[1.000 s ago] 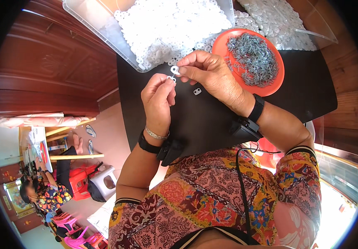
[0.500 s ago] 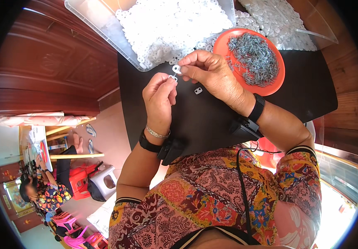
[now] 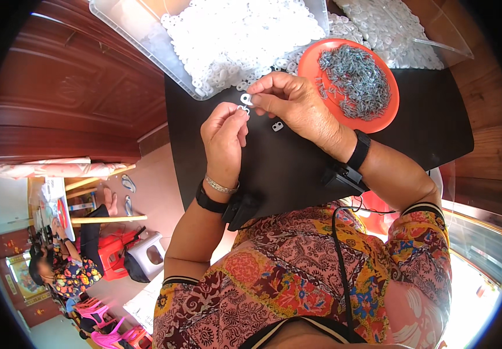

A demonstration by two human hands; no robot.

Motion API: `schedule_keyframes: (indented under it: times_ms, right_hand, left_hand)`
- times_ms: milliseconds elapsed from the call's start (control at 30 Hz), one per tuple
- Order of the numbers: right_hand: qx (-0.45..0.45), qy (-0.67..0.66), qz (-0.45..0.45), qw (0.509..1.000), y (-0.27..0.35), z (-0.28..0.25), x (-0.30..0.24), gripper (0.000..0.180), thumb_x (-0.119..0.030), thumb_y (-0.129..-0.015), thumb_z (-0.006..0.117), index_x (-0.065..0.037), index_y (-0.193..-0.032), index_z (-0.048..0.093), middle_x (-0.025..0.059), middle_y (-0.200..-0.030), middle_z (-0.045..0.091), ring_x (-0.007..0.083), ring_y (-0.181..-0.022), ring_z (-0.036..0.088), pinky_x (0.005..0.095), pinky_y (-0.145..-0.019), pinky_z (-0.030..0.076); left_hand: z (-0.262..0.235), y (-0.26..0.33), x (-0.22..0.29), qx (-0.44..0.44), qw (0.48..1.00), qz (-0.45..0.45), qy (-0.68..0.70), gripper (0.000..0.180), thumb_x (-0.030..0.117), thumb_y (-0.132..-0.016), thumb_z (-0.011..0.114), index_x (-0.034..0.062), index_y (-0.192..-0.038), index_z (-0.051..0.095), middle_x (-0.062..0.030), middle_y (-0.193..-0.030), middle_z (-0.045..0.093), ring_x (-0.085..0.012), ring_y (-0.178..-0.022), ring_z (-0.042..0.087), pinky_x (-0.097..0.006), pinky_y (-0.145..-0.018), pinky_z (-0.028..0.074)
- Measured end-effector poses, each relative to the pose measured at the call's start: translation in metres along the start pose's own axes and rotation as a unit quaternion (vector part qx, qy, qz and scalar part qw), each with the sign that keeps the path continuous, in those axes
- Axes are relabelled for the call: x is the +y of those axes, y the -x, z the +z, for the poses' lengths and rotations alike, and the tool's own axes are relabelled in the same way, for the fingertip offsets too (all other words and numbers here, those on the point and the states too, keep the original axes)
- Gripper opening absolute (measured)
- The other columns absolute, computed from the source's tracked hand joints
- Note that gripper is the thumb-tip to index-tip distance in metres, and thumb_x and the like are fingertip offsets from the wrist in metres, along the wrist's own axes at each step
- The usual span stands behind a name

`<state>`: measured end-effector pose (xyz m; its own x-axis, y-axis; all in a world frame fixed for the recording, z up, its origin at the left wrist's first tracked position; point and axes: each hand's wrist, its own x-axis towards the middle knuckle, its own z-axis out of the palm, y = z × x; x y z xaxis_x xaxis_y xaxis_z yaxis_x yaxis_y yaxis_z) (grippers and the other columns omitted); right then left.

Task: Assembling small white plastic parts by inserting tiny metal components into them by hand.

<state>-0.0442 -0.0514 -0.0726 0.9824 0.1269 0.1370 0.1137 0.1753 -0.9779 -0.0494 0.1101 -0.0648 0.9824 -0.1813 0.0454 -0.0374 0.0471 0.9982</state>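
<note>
My left hand (image 3: 225,131) pinches a small white plastic piece (image 3: 243,109) between thumb and forefinger. Right above it, my right hand (image 3: 297,107) grips a white plastic ring-like piece (image 3: 246,99) by its edge. The two pieces are almost touching, and whether they are joined is too small to tell. On the dark tabletop (image 3: 286,168), below my right fingers, lies a loose white piece (image 3: 278,126) with two holes. To the right of that hand sits an orange-red plate (image 3: 309,67) heaped with small grey metal pins (image 3: 358,84).
A clear plastic bin (image 3: 137,29) full of white pieces (image 3: 239,35) stands at the table's far side. Behind the plate lies a clear bag (image 3: 387,29) of similar pieces. At far left, another person (image 3: 70,270) sits near stools (image 3: 145,256).
The piece in my right hand has dropped slightly and turned a little, nearer the one in my left hand. Both hands keep their hold.
</note>
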Motion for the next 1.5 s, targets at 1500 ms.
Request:
schedule_keyframes:
  times_ms: [1500]
  right_hand:
    - [-0.027, 0.301, -0.203, 0.931, 0.010, 0.009, -0.013, 0.026, -0.009, -0.073, 0.071, -0.004, -0.097, 0.062, 0.0100, -0.081, 0.063, 0.0215, -0.066, 0.064, 0.0312, -0.058, 0.052]
  left_hand:
    - [0.001, -0.001, 0.000, -0.055, 0.998, 0.019, -0.001, 0.025, 0.020, -0.094, 0.045, 0.0024, -0.079, 0.054, 0.0011, -0.065, 0.047, -0.0056, -0.050, 0.039, -0.019, -0.045, 0.029]
